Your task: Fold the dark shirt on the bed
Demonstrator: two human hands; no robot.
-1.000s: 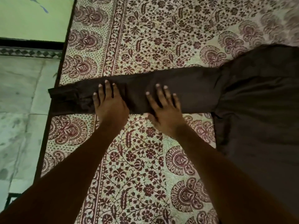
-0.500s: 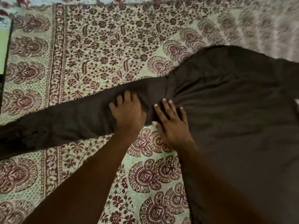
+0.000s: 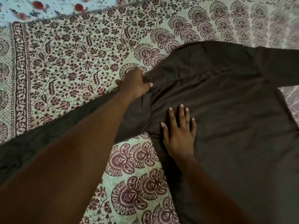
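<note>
The dark shirt [image 3: 226, 110] lies spread flat on the patterned bed sheet [image 3: 64, 62], filling the right half of the view. One long sleeve [image 3: 29, 147] runs out to the lower left, partly hidden under my left forearm. My left hand [image 3: 134, 83] pinches the cloth at the shoulder, thumb on top and fingers tucked under the edge. My right hand [image 3: 179, 131] lies flat with spread fingers on the shirt near the armpit, pressing it down.
The maroon floral sheet covers the bed on all sides of the shirt. A light blue cloth with red flowers [image 3: 40, 8] shows at the far top left. The shirt's other sleeve [image 3: 284, 67] leaves the view at the right.
Both hands have slid right along the sleeve to the shirt's body. My left hand went from lying flat on the sleeve to gripping the shoulder edge. The view swung right, away from the floor.
</note>
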